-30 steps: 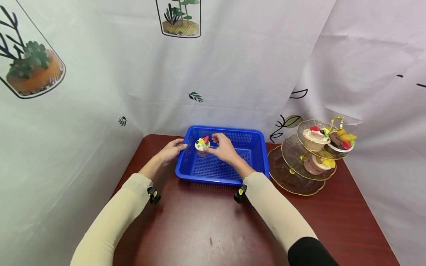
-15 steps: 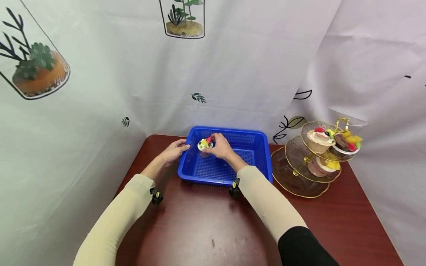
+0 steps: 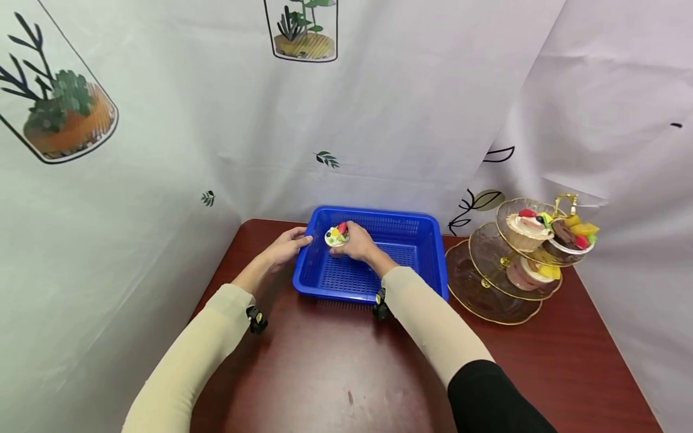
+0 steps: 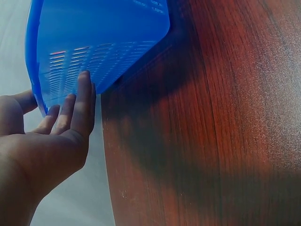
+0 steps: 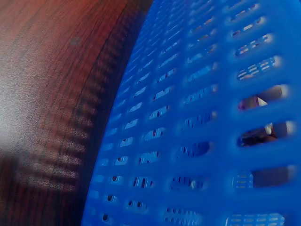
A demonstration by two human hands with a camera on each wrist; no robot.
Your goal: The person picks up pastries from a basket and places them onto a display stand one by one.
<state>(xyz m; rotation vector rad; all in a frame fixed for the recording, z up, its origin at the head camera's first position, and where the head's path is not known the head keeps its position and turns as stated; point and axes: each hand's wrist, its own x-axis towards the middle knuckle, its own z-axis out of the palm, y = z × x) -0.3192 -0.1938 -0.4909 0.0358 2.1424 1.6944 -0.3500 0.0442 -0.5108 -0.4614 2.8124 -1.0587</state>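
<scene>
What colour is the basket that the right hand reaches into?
The plastic basket is bright blue, with slotted walls; the head view shows it best.

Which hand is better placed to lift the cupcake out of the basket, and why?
Probably the right hand: it already grips the cupcake inside the basket. The left hand only touches the basket's outer wall with straight fingers.

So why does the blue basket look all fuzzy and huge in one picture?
Right wrist view: the camera sits almost against the blue basket, so its slotted wall blurs. Left wrist view: the left hand is soft-edged, and the basket throws a dark shadow on the table. Head view: sharp, evenly lit, with edges bent.
</scene>
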